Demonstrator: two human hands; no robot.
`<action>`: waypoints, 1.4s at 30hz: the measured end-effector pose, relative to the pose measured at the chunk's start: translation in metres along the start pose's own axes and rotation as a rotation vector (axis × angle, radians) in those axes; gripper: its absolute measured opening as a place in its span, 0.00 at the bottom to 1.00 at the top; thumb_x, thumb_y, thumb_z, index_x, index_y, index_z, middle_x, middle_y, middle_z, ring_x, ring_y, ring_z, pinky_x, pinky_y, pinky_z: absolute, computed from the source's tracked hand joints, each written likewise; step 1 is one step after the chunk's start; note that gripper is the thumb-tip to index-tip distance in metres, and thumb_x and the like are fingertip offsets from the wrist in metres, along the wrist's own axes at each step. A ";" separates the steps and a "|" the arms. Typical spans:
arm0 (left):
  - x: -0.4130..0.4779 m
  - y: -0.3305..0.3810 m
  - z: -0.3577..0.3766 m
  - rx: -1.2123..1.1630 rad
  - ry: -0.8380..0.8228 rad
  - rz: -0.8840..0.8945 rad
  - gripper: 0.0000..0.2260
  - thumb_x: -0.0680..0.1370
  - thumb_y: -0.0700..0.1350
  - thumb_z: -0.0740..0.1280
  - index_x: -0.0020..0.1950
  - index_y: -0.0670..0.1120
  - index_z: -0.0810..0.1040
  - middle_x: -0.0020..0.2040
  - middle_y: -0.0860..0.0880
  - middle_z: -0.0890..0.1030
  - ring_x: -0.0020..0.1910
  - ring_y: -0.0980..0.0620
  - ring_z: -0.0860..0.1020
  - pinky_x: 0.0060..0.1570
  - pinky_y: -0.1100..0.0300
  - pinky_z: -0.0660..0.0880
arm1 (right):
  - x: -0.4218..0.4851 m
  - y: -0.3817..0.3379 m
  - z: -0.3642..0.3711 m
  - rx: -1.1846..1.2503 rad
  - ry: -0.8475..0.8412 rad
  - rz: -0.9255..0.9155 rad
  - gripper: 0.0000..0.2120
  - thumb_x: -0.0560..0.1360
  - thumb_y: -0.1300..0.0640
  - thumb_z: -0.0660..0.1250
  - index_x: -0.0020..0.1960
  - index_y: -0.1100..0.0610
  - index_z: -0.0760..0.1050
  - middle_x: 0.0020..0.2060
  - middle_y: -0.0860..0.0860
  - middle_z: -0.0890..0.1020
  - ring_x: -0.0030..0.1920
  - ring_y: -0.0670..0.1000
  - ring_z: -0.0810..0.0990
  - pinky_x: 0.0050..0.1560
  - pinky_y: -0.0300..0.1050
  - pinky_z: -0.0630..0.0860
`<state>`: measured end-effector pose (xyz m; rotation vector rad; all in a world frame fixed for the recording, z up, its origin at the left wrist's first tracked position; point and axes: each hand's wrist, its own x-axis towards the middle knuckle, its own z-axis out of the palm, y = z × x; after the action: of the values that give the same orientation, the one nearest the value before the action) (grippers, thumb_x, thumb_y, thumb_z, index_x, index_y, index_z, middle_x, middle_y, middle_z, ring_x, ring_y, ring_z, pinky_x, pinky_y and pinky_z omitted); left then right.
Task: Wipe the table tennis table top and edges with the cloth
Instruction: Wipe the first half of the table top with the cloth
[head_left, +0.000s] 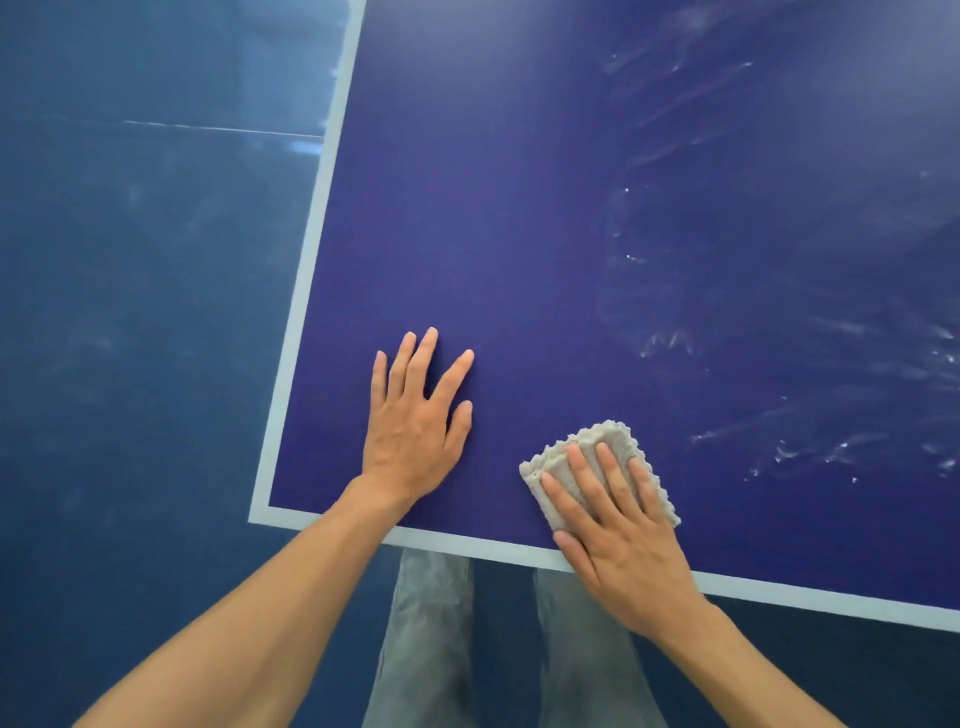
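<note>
The dark blue table tennis table top (519, 218) fills most of the view, with a pale border line along its left and near edges (306, 260). A folded beige cloth (613, 441) lies flat on the top near the front edge. My right hand (618, 535) presses on it with straight fingers, the heel of the hand over the near border line. My left hand (415, 415) rests flat on the bare top to the left of the cloth, fingers spread, near the table's front left corner.
Wet streaks (779, 338) shine on the right half of the top. Blue floor (130, 312) lies beyond the left edge. My legs in grey trousers (431, 623) stand against the near edge, below the table.
</note>
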<state>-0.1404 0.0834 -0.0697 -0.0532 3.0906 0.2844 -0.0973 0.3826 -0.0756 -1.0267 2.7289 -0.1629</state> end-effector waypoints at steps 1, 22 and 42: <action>0.009 0.010 0.001 -0.001 -0.016 -0.022 0.25 0.84 0.55 0.55 0.81 0.53 0.66 0.83 0.43 0.59 0.83 0.40 0.55 0.80 0.37 0.51 | -0.013 0.016 -0.002 -0.012 -0.011 0.006 0.28 0.87 0.44 0.50 0.85 0.50 0.54 0.84 0.55 0.54 0.84 0.62 0.52 0.79 0.69 0.56; 0.025 0.046 0.014 -0.018 -0.008 -0.267 0.28 0.82 0.57 0.53 0.82 0.52 0.60 0.84 0.49 0.56 0.84 0.46 0.52 0.81 0.42 0.49 | 0.096 0.070 -0.026 0.070 0.057 0.178 0.30 0.87 0.44 0.50 0.86 0.51 0.51 0.85 0.57 0.49 0.84 0.61 0.46 0.82 0.65 0.49; 0.026 0.045 0.011 0.015 -0.008 -0.243 0.28 0.81 0.56 0.55 0.80 0.48 0.66 0.82 0.44 0.62 0.82 0.41 0.58 0.79 0.37 0.53 | 0.155 0.168 -0.069 0.068 -0.040 0.526 0.30 0.87 0.43 0.45 0.85 0.45 0.37 0.85 0.52 0.39 0.84 0.56 0.36 0.82 0.62 0.37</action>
<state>-0.1674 0.1293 -0.0731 -0.4219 3.0347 0.2505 -0.3347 0.4077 -0.0652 -0.2676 2.8223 -0.1409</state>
